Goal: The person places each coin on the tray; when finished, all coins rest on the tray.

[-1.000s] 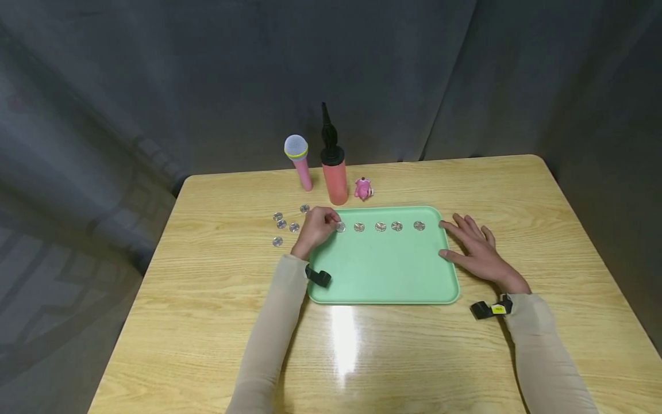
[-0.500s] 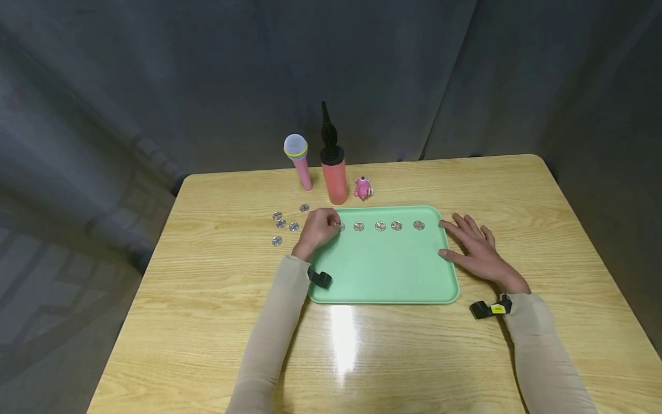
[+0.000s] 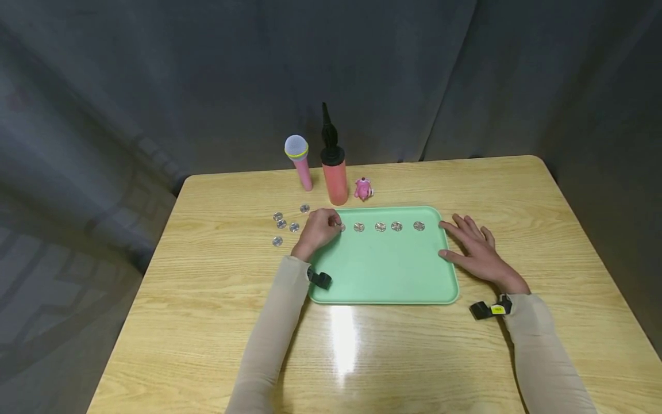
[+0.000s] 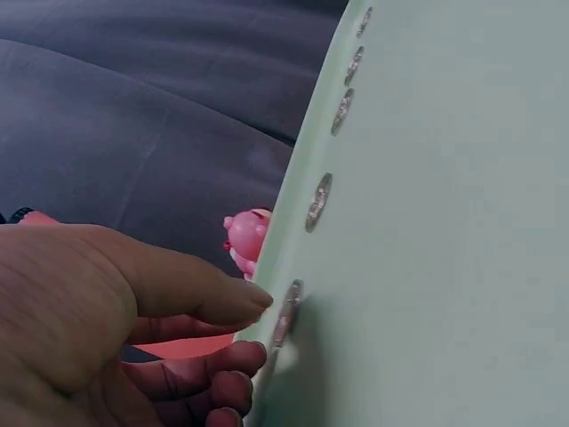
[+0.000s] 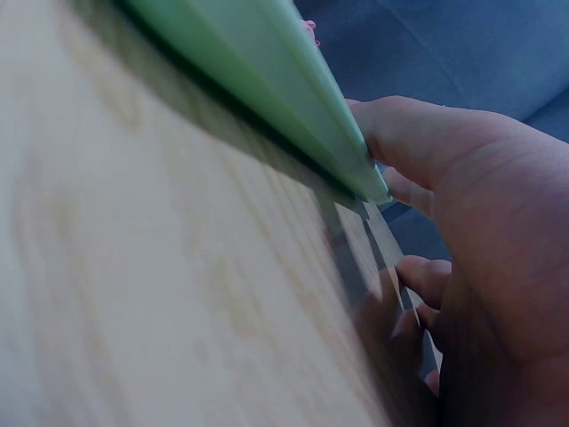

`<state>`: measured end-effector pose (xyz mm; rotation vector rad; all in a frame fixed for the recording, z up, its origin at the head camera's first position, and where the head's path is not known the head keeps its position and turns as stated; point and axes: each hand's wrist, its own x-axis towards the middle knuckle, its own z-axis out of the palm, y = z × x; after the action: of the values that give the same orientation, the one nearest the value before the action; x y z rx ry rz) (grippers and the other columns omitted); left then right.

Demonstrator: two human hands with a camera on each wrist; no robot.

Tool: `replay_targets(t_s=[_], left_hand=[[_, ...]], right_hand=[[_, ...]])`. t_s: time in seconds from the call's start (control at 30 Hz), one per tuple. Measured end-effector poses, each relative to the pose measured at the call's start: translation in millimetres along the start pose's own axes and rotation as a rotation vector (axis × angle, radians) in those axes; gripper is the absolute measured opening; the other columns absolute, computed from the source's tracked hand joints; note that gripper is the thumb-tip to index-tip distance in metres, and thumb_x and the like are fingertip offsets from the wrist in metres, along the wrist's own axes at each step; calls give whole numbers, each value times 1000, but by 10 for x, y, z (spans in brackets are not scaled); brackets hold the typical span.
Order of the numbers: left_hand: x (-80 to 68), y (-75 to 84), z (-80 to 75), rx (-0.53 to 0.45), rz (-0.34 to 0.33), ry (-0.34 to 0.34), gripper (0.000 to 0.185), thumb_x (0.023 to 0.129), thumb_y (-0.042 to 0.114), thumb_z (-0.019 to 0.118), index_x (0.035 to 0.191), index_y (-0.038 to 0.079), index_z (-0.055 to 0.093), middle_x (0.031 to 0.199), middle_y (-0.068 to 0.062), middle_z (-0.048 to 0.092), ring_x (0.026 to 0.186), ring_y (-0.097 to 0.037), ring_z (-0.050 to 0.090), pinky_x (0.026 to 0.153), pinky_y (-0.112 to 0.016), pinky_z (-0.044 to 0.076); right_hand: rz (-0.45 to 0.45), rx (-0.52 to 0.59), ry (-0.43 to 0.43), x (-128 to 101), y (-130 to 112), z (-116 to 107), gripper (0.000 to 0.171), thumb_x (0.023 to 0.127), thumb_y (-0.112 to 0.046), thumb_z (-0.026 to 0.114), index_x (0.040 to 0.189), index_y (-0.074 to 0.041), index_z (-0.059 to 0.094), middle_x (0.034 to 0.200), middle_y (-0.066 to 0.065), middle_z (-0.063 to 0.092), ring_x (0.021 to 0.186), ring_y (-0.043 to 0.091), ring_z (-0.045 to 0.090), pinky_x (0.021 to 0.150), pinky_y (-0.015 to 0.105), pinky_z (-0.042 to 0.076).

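A light green tray point(image 3: 388, 270) lies on the table with several silver coins point(image 3: 380, 227) in a row along its far side. My left hand point(image 3: 318, 230) is over the tray's far left corner, thumb and fingers bent round the row's leftmost coin point(image 4: 287, 313). Fingertips sit right at that coin's edge and partly cover it in the head view. On the other side, my right hand point(image 3: 478, 253) rests with spread fingers, its thumb and index finger at the tray's right rim point(image 5: 369, 173).
Several loose coins point(image 3: 281, 224) lie on the table left of the tray. Behind it stand a pink toy microphone point(image 3: 302, 169), a red pump with a black nozzle point(image 3: 336, 181) and a small pink figure point(image 3: 364, 188). A dark curtain point(image 3: 362, 75) hangs beyond the table.
The leftmost coin has shifted slightly right under my left fingertips and shows less than before. My right hand and the tray have stayed in place.
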<state>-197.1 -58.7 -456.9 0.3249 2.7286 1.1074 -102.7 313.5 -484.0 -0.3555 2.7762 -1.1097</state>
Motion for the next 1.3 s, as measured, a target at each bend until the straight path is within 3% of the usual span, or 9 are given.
replay_targets(t_s=[0.2,0.4,0.57,0.87,1.3], left_hand=[[-61,46,-115,-74,40,49,9,90,4,67,96,0,72,84,-12,68,71,-17,54,60,-23,41],[-145,71,-273,-126,134,162,13,90,2,66,99,-6,72,84,-17,66,70,-18,53,61,-22,40],[-229,51,-406,-165,160,233,11,89,2,66,96,-4,72,84,-17,65,70,-17,52,62,-21,41],[-382,-144,-624,-225,125,297,12,87,-1,66,96,-7,72,89,-23,69,70,-14,53,62,-16,42],[-532,-537,-873,-191,1,326,15,90,0,65,100,-8,71,94,-25,69,75,-15,55,68,-16,42]], right_hand=[[5,1,-4,-8,-5,-6,71,96,-31,66,156,-15,33,166,29,8,155,48,-5,114,71,-10],[1,-1,-9,-10,-13,-14,71,96,-31,65,157,-15,32,165,30,7,154,49,-5,113,72,-10],[9,-7,-3,-1,-6,-11,71,96,-32,65,156,-15,32,166,29,7,155,47,-5,114,71,-10],[-6,-13,-6,9,-4,-16,71,96,-32,65,156,-14,32,166,30,8,154,49,-4,113,72,-10],[-4,-13,-4,7,-6,-10,71,96,-32,65,156,-14,32,165,31,8,154,50,-4,113,73,-10]])
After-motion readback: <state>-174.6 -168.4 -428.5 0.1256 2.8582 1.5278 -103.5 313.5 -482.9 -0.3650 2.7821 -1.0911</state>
